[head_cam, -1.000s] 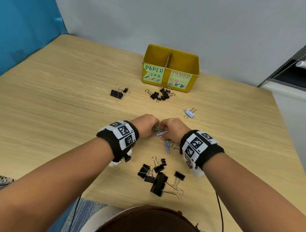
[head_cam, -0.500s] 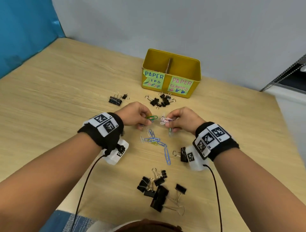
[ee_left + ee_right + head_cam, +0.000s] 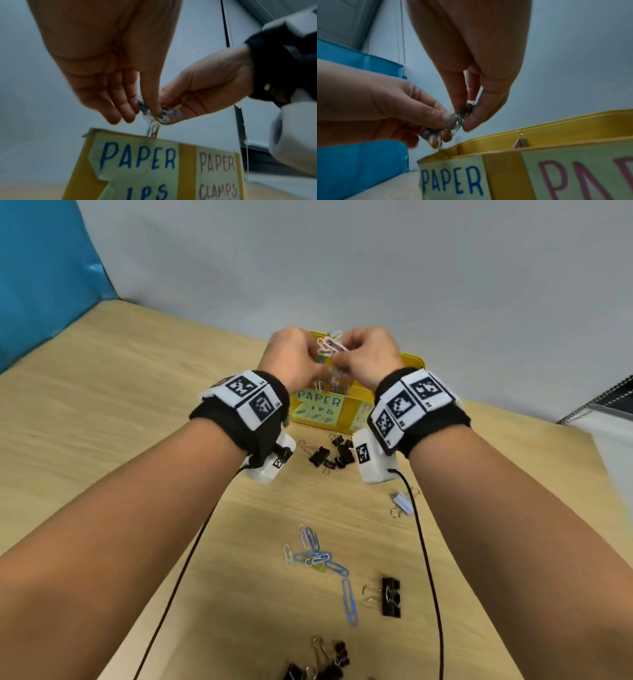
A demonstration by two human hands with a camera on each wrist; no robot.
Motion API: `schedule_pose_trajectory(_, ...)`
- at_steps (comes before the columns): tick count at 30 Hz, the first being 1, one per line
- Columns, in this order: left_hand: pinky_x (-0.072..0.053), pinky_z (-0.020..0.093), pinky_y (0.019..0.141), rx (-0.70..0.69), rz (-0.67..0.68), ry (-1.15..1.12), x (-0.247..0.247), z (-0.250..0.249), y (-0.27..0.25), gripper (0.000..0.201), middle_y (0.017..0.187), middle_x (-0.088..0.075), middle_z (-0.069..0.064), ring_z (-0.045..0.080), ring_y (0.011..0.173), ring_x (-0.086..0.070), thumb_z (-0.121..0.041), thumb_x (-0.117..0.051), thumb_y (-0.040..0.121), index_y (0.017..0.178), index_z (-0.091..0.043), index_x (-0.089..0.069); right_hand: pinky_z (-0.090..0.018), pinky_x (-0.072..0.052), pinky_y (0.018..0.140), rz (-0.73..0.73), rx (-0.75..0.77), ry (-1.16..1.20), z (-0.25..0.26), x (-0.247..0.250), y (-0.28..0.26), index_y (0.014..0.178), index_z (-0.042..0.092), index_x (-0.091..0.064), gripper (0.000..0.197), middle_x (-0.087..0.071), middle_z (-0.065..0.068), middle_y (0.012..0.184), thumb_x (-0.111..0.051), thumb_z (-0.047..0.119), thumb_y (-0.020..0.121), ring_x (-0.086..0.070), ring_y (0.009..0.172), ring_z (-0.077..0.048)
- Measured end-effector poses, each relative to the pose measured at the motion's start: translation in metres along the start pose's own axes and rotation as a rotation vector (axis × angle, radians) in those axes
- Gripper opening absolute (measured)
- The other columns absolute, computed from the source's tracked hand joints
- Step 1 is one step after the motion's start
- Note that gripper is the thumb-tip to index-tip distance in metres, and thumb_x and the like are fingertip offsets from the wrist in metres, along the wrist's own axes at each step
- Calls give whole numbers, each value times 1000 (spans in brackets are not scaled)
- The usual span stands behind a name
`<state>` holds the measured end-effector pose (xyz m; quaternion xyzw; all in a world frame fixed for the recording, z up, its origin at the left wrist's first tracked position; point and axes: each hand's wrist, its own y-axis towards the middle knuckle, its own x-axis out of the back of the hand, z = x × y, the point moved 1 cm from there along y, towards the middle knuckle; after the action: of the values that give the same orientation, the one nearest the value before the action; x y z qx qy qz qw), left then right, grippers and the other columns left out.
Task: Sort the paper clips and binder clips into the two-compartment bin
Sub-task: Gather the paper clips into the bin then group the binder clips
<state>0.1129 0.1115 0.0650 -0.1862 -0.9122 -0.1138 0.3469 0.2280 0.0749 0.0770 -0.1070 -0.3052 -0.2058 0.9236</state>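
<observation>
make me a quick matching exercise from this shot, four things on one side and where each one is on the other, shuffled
Things:
1. tangled paper clips
2. blue paper clips
3. light blue binder clip
4. yellow bin

Places:
A. loose on the table, between the forearms
B. at the table's far edge, by the wall
C. pinched by both hands over the bin
D. on the table under the right wrist

Pairs: 1-C, 2-A, 3-D, 4-B

Both hands, left [image 3: 291, 357] and right [image 3: 368, 356], raised together, fingertips pinching.
</observation>
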Motion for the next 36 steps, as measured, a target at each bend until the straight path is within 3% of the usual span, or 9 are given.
schedule_pose_trajectory(2,-49,33,81,-17,-25,164,-3,3,-1,33,90,-71,8,24,88,-63,-37,-74,72,93,-12,-72,-40,-54,90,77,17,-172,-1,-3,-2,88,17,-70,15,-66,-5,89,-63,5,83,-61,84,-20)
schedule_pose_trajectory(5,-37,39,94,-28,-86,391,-4,8,-11,42,112,-64,10,29,113,-50,-52,-61,78,102,-20,-71,-27,-41,104,75,81,-313,-6,3,-19,122,14,-63,36,-65,-4,124,-49,1,91,-57,117,-17)
schedule_pose_trajectory(9,-40,35,85,-127,-96,308,-5,15,-52,24,96,-56,4,23,98,-50,-38,-60,84,93,-17,-66,-34,-46,102,-37,179,-360,-22,7,-67,117,14,-66,34,-64,-6,125,-44,2,94,-58,116,-21)
schedule_pose_trajectory(11,-44,30,79,-151,155,196,-16,25,-79,5,82,-52,-7,17,86,-53,-20,-62,84,89,-20,-63,-30,-49,93,114,154,-429,-38,3,-94,108,13,-70,33,-68,-8,114,-44,0,91,-62,104,-21)
schedule_pose_trajectory(15,-45,24,88,-212,759,333,-44,43,-131,37,103,-57,-1,15,96,-55,-2,-58,80,114,-18,-63,-26,-43,86,685,57,-738,-69,-21,-144,113,13,-65,31,-66,-9,119,-42,9,92,-60,101,-23)
schedule_pose_trajectory(22,-46,38,96,-254,788,420,-46,43,-185,36,116,-55,11,26,109,-54,-1,-54,80,115,-9,-58,-28,-43,93,758,109,-771,-85,-27,-193,114,14,-63,35,-62,-7,123,-40,2,90,-57,113,-25)
schedule_pose_trajectory(26,-45,31,92,-210,750,434,-43,49,-197,35,116,-55,10,25,109,-54,4,-51,80,112,-9,-56,-21,-40,69,756,86,-817,-91,-18,-210,120,15,-56,44,-54,-4,115,-66,7,78,-51,99,-19)
schedule_pose_trajectory(28,-40,25,83,-177,721,444,-43,51,-198,33,115,-57,10,25,106,-54,5,-49,80,109,-8,-58,-24,-38,71,740,100,-848,-95,-18,-217,120,13,-53,55,-53,-6,116,-76,13,70,-51,100,-21)
schedule_pose_trajectory(36,-35,22,78,-98,642,424,-42,59,-205,19,112,-57,12,26,103,-55,-4,-54,85,101,-6,-64,-18,-35,56,632,37,-703,-104,-19,-217,105,8,-61,39,-50,1,91,-78,18,72,-47,83,-15)
